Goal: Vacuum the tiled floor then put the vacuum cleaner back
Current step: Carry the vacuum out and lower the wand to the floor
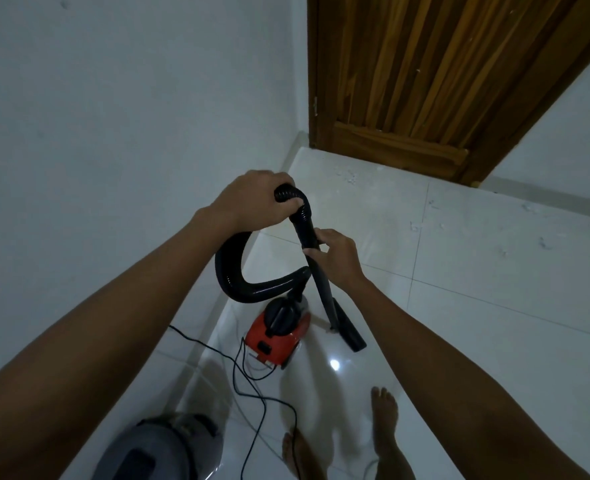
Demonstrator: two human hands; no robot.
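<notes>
A dim corner: pale wall [113,116] on the left, a wooden door [442,71] ahead, and a glossy tiled floor [494,306] with thin grout lines and a lamp glare. White specks of debris [349,176] lie scattered near the door.

The red vacuum [275,336] sits on the floor close to the wall, just ahead of the person's bare feet [385,420]. Its ribbed black hose [231,271] loops up from the body, and the left hand [248,199] is wrapped tight around the hose's upper bend. The right hand [338,258] pinches the smooth rigid tube [323,292] between thumb and fingers just below the hose end. The tube runs down to a flat nozzle [350,332] that appears to rest on the tile beside the vacuum.

The step looks like steering the nozzle to clean. To do it well, the nozzle should probably stay flat on the tile and be worked toward the specks by the door in overlapping passes, with the left hand keeping slack in the hose so the light vacuum is not yanked over. The thin black cord [248,382] snakes loosely across the floor by the feet; it could snag a foot or the nozzle, so it is best kept behind the work. A grey rounded object [162,448] sits at the lower left; what it is cannot be told.
</notes>
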